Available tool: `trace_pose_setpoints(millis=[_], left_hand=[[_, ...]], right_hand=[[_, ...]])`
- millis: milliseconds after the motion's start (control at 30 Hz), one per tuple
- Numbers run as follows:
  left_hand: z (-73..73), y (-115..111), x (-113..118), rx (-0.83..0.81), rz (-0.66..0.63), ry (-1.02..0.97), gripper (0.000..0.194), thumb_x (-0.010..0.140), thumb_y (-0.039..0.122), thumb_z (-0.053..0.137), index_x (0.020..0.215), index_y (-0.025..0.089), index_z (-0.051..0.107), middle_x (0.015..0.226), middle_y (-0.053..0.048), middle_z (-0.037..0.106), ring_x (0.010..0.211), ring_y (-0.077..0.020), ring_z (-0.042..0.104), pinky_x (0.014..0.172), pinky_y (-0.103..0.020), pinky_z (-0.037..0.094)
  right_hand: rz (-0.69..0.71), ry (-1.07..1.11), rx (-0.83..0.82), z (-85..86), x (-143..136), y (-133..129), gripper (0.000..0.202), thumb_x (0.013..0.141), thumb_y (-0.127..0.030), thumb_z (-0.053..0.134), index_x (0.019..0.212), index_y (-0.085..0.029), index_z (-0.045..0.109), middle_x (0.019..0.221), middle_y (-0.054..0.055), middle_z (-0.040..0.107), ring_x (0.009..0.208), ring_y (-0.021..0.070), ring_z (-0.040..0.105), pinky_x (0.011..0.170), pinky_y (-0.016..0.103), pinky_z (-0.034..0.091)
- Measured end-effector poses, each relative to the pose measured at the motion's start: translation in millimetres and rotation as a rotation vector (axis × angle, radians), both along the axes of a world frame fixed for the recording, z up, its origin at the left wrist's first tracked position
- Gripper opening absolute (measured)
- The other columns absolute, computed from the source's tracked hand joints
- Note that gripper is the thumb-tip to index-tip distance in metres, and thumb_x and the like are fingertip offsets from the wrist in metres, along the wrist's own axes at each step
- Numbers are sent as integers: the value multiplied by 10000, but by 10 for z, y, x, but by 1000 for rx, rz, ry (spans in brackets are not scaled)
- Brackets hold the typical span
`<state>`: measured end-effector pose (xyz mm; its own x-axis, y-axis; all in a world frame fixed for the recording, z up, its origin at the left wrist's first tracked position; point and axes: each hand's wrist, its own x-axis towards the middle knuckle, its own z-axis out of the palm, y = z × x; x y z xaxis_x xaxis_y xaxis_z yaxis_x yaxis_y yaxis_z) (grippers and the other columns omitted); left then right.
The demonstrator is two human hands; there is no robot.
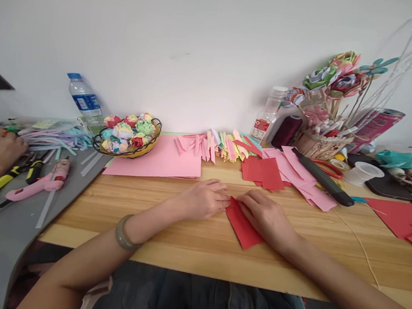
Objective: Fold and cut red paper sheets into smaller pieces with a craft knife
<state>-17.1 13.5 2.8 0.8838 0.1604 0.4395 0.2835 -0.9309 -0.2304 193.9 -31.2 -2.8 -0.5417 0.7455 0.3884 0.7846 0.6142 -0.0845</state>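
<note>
A piece of red paper [242,226], seemingly folded, lies at a slant on the wooden table in front of me. My left hand [206,200] is closed, its curled fingertips at the paper's upper left corner. From the other side, my right hand [268,220] presses its bent fingers on the upper edge and right side, covering part of the sheet. A greenish bangle [124,233] circles my left wrist. Beyond my hands are red paper pieces [263,172], pink strips [299,173] and a row of folded coloured papers [224,145].
A basket of paper flowers [131,134] stands on pink sheets [156,157]. At left are a pink glue gun [39,184], a bottle [84,99] and another person's hand [2,150]. A dark-handled cutter [323,178], a white spool [363,174] and red sheets [397,217] lie at right.
</note>
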Motion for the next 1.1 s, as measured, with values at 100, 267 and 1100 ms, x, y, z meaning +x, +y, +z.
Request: trace_pose_setpoints(millis=[100, 267, 1100], left_hand=[[24, -17, 21, 5, 14, 20, 228, 905, 182, 453, 929, 176, 680, 966, -22, 689, 1049, -198, 525, 901, -328, 405], [58, -38, 56, -44, 60, 11, 255, 924, 207, 427, 886, 158, 674, 946, -17, 681, 1016, -181, 542, 889, -311, 412], [45, -22, 17, -128, 77, 133, 233, 891, 214, 465, 987, 201, 676, 1067, -18, 671, 1142, -219, 505, 988, -426, 339]], right_hand=[[59, -45, 62, 13, 6, -18, 206, 891, -161, 422, 901, -124, 624, 804, 85, 600, 749, 180, 538, 641, 277, 412], [98, -127, 119, 55, -6, -24, 208, 888, -147, 420, 844, -124, 622, 766, 71, 576, 709, 180, 502, 615, 287, 402], [148, -227, -15, 128, 96, -79, 217, 869, -110, 411, 940, -117, 616, 884, 113, 563, 831, 221, 521, 733, 376, 464]])
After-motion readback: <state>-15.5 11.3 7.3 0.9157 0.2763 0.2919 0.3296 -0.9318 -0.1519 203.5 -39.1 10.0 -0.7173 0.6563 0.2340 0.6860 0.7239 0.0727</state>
